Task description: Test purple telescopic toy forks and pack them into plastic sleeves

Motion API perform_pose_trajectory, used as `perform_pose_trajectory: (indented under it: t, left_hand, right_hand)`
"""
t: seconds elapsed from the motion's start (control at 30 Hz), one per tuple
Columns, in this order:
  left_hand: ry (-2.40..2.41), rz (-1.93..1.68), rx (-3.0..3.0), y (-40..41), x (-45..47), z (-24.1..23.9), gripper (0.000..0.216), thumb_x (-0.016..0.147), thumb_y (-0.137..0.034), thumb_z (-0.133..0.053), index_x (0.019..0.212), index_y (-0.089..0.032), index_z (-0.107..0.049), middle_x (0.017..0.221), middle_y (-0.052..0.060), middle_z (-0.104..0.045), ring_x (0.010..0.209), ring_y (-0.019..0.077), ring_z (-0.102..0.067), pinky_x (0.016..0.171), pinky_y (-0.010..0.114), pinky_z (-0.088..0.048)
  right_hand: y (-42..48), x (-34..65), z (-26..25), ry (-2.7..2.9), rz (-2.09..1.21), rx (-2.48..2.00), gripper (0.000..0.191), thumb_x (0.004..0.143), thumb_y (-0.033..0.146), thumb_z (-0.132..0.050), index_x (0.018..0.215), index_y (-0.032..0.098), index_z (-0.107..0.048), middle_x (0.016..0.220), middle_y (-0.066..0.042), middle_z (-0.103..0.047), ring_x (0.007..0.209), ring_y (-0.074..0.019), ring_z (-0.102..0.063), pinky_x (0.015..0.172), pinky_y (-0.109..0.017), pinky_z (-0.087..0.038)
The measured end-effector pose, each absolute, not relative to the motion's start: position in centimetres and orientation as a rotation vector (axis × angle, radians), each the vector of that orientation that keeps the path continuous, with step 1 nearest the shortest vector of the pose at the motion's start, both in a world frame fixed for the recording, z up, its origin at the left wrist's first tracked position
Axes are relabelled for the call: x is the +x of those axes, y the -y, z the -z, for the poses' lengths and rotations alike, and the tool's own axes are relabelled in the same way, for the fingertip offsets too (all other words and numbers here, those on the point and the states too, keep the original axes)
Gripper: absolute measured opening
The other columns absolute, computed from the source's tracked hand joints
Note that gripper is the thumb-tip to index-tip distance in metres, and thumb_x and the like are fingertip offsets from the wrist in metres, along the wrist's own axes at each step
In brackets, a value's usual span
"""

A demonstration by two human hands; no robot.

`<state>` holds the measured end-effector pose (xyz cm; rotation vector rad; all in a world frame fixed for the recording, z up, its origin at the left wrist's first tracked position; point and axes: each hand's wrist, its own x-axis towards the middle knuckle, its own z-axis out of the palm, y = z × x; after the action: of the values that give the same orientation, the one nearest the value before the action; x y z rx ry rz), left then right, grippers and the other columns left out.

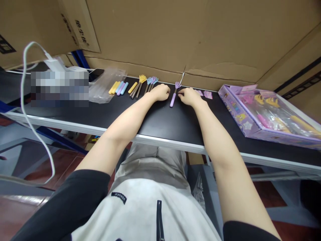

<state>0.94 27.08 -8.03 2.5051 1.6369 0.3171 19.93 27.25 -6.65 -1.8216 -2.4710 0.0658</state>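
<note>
A purple back scratcher (173, 99) with a small claw-shaped head lies on the black tabletop between my hands, apart from both. Just left of it, my left hand (162, 92) rests on the table with its fingers curled in and nothing showing in them. To the right, my right hand (190, 96) is also curled, thumb near the fingers, with no object visible in it. Close to my left hand lie blue and purple claw heads on metal rods (151, 81), partly hidden by that hand. Yellow claw heads on rods (141, 79) lie further left.
Several coloured handles (118, 88) lie at left, next to clear plastic bags (106, 87). Small pink cards (208, 94) lie beyond my right hand. A purple display box (234, 115) with packed scratchers stands at right. Cardboard (160, 36) walls the back; a white cable (23, 90) hangs left.
</note>
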Motion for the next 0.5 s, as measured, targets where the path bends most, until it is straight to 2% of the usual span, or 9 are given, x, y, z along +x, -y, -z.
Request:
perform_pose_trajectory:
  t: [0.13,0.27,0.5]
  left_hand:
    - [-1.688,-0.248,2.504,-26.1,1.5,7.3,0.044,0.108,-0.024,-0.048,0.133,-0.009,-0.082,0.139,0.021,-0.077,0.136,0.0360,-0.071,0.116,0.041,-0.055]
    - [-1.719,-0.164,2.503,-25.3,2.1,6.6,0.050,0.111,-0.041,-0.051,0.138,-0.009,-0.078,0.143,0.023,-0.074,0.139,0.0400,-0.069,0.116,0.045,-0.055]
    - [-1.731,-0.117,2.447,-25.0,2.7,6.3,0.053,0.108,-0.036,-0.056,0.149,-0.004,-0.069,0.151,0.026,-0.068,0.145,0.0402,-0.065,0.120,0.044,-0.054]
  right_hand:
    - [-27.5,19.9,7.0,2.555,-0.126,-1.737,0.042,0.107,0.023,-0.056,0.143,0.021,-0.079,0.147,-0.012,-0.074,0.143,-0.0323,-0.068,0.124,-0.046,-0.053]
    - [-27.4,19.5,7.0,2.622,-0.156,-1.702,0.043,0.110,0.025,-0.057,0.147,0.017,-0.076,0.150,-0.016,-0.072,0.144,-0.0325,-0.067,0.124,-0.044,-0.052]
    - [-27.7,19.2,7.4,2.677,-0.192,-1.644,0.047,0.109,0.021,-0.057,0.153,0.017,-0.072,0.157,-0.012,-0.067,0.150,-0.0303,-0.063,0.127,-0.040,-0.049]
